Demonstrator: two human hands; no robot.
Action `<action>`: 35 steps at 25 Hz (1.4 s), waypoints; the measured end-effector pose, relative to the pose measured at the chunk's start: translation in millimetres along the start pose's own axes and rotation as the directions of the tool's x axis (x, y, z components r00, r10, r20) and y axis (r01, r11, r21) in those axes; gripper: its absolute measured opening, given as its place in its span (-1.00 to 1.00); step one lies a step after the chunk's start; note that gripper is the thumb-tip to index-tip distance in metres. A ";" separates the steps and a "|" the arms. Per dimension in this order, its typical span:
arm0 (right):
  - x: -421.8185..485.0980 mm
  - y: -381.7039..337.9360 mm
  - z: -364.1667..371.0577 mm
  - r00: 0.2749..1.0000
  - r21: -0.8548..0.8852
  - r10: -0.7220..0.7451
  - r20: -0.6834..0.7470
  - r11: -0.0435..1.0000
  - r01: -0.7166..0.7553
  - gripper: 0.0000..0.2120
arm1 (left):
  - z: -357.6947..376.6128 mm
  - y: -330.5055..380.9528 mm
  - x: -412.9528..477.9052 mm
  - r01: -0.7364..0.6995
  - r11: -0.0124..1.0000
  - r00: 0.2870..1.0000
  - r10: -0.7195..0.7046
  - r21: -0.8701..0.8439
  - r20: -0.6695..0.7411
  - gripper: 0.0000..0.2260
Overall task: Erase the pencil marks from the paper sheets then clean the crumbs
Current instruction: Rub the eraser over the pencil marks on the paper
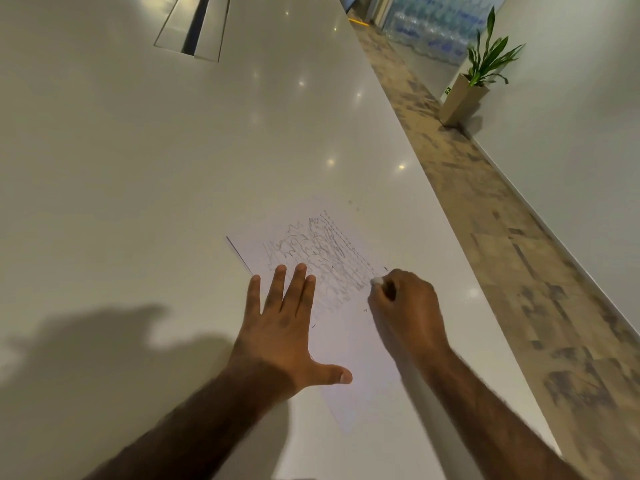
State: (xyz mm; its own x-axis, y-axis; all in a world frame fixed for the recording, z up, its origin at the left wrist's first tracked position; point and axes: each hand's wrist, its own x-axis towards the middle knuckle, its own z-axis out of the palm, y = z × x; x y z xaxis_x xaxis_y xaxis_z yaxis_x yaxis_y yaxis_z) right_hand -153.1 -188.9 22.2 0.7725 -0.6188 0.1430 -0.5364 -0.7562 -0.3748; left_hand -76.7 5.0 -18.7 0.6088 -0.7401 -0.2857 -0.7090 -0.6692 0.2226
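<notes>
White table (173, 168), scribbled paper sheet (353, 341) under flat left hand (277, 334), right hand (405, 306) pinching eraser (376, 281).

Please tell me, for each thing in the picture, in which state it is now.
paper sheet: flat on the table, far part covered with pencil marks
left hand: open, fingers spread, pressing on the sheet
right hand: closed around the eraser
eraser: white tip showing, at the edge of the marks
crumbs: a few dark bits scattered near the sheet
</notes>
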 end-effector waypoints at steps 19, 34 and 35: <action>-62.8 -2.1 20.7 0.939 -0.072 -0.334 0.085 0.938 0.340 -0.67 | 6.1 -1.8 1.9 -0.009 1.000 0.999 0.007 -0.027 -0.045 0.25; 14.5 19.7 -7.3 0.974 -0.111 -0.217 -0.066 0.972 0.209 -0.62 | 8.2 -3.5 0.7 -0.019 0.999 0.998 0.017 -0.027 -0.068 0.27; 13.1 17.4 -7.7 0.971 -0.103 -0.231 -0.056 0.969 0.225 -0.62 | 7.3 -2.7 0.8 -0.018 0.999 0.998 0.017 -0.026 -0.062 0.27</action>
State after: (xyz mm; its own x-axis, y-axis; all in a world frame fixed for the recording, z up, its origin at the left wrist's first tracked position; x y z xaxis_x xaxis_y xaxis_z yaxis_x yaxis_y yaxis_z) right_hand -154.9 -211.8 24.7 0.8552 -0.4382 0.2770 -0.3812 -0.8936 -0.2369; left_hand -76.9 6.6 -26.3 0.6179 -0.7539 -0.2232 -0.7106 -0.6570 0.2520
